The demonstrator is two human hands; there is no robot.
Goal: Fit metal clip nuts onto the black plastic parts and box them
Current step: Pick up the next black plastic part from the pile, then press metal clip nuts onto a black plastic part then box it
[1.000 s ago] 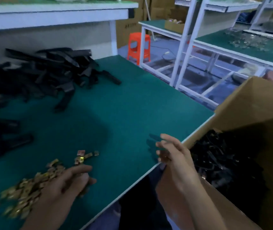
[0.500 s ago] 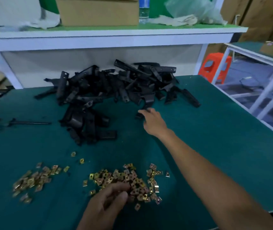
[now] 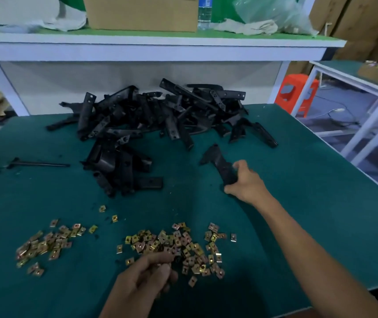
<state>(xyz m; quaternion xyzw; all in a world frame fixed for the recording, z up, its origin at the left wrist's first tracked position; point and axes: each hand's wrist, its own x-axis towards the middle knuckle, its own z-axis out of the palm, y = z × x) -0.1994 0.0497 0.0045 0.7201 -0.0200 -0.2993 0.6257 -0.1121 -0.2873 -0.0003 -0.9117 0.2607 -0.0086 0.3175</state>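
Observation:
My right hand (image 3: 246, 182) grips one black plastic part (image 3: 220, 164) by its near end, just in front of the big heap of black plastic parts (image 3: 151, 120) at the back of the green table (image 3: 309, 180). My left hand (image 3: 146, 276) has its fingers curled at the near edge of the main pile of brass-coloured clip nuts (image 3: 179, 246); a nut seems pinched in the fingertips, but blur hides it. A second, smaller pile of clip nuts (image 3: 45, 244) lies to the left.
A thin black rod (image 3: 39, 164) lies at the left. A white shelf (image 3: 151, 47) above the table's back carries a cardboard box (image 3: 142, 12), a bottle and rags. An orange stool (image 3: 298, 92) and white table frames stand to the right.
My head turned left from the carton to the table. My right hand reached to the heap, took hold of one black part and drew it nearer. My left hand stayed at the clip nuts.

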